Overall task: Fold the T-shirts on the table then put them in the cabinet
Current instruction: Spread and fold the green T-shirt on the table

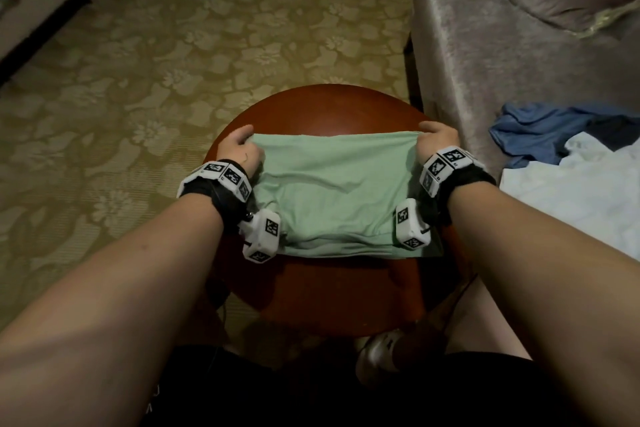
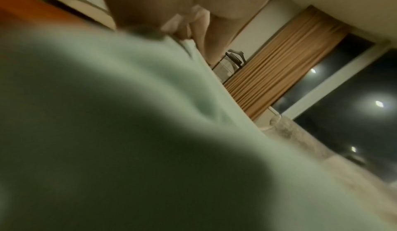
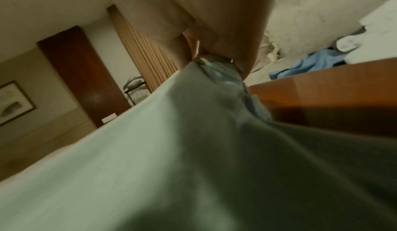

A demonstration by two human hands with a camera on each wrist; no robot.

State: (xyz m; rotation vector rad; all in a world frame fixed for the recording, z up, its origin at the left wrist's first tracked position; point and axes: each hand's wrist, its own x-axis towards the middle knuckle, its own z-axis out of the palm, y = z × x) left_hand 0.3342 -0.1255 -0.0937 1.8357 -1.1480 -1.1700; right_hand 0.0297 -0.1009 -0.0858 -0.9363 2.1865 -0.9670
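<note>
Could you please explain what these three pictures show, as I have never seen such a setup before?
There is no robot here: a person wears one camera on the head and one on each wrist. The head view looks down at both arms. The left hand and right hand each pinch a far corner of a green T-shirt, which lies partly folded on a round wooden table. The white cubes with black patterns on the wrists belong to the camera rig. The two wrist views look along each hand at the green cloth close up, so they are blurred. To the right, a blue garment and a white one lie on a bed.
</note>
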